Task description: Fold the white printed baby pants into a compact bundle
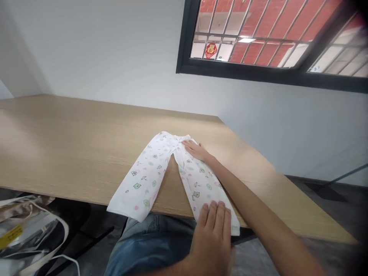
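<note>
Left hand (212, 230), head view: palm down on the lower part of one leg of the pants, near the cuff. Fingers straight and side by side; flat on the cloth, nothing gripped. Some blur at the wrist.
Right hand (197, 150): flat on the same leg, up by the waist. Fingers extended, no pinch visible; palm side hidden. Forearm runs alongside that leg's outer edge, bare.
Pants (143, 180): on the table (71, 142), waist toward the wall (115, 50), legs toward the person, spread in an upside-down V. Both cuffs reach past the near edge.
Cloth: white, small green, pink and brown animal prints. Fold or gap at the crotch, can't tell which.
Table: light wood grain, back edge by the wall, right end cut at a slant.
Jeans (152, 245): person's lap, blue, just below the near edge, between and under the cuffs.
Window (244, 73): upper right, dark frame, metal bars, red wall (299, 19) outside. Red diamond decoration (211, 50) behind the bars.
Bag (25, 230): lower left, beside the table, cut off by the frame. Pale strap (64, 230), yellow label (10, 237), text unreadable.
Cable (73, 260): white, next to the bag.
Floor (247, 253): dark gray.
</note>
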Motion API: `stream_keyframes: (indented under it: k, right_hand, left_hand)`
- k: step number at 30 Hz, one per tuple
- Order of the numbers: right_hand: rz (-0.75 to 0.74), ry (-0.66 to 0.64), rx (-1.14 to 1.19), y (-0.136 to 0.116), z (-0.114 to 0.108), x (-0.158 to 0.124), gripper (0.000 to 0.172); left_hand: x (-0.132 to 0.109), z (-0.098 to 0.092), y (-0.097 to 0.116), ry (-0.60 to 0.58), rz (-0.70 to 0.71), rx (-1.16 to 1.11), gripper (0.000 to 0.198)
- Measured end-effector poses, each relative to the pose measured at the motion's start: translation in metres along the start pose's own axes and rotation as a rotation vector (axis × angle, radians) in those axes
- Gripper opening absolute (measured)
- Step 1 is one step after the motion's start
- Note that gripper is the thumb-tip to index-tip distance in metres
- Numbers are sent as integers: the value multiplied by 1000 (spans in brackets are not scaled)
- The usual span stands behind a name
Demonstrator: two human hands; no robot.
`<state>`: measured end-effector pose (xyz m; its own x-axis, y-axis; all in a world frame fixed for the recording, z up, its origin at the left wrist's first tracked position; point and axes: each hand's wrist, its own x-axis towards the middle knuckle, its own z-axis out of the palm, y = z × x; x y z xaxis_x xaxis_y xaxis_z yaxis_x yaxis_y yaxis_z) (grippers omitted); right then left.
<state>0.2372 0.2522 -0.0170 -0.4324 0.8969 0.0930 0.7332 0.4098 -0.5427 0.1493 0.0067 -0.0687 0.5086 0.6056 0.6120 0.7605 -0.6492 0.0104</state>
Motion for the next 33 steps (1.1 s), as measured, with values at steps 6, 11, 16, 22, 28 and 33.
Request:
stream_keyframes:
  k: [6,11,16,22,28,33]
  right_hand:
    - [108,304,217,14,4,4,33]
    - [221,316,377,13,-11,-9,32]
    - [229,168,473,-9,-30,-18,8]
    - [83,148,569,-64,-32,1,25]
    - [30,-2,485,-107,18,46,30]
    - [-11,-114,311,-107,50,60,40]
  left_hand:
    - [14,13,-1,181,-20,84,17]
    - [26,8,-1,133,-61,-52,9]
    - [25,-16,-18,-28,-113,-363,11]
    - [-6,-89,-62,95,-694,-558,11]
    - [-64,-118,-123,2,-1061,-60,31]
    - [-86,-104,-150,-119,-827,221,29]
